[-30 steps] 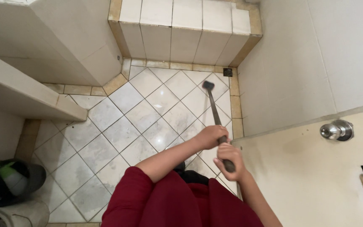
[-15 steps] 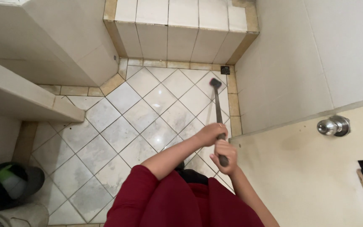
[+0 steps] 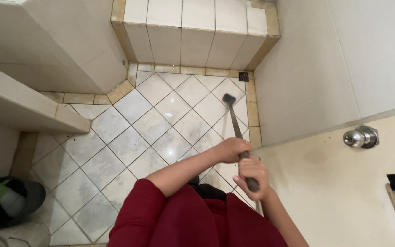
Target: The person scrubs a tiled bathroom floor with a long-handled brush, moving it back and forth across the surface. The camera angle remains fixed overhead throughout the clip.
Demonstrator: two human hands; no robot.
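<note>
Glossy floor tiles (image 3: 172, 107), metal doorknob (image 3: 360, 136)

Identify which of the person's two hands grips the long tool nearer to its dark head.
The left hand: it clasps the long tool higher up the handle, towards the dark head, while the right hand grips the handle's near end.

The person wears a dark red top with short sleeves. Something black peeks out under it. Both arms are bare, with no rings or watch.

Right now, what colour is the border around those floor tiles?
The border is tan-yellow, framing whitish diamond-laid floor tiles; head view shows it.
</note>
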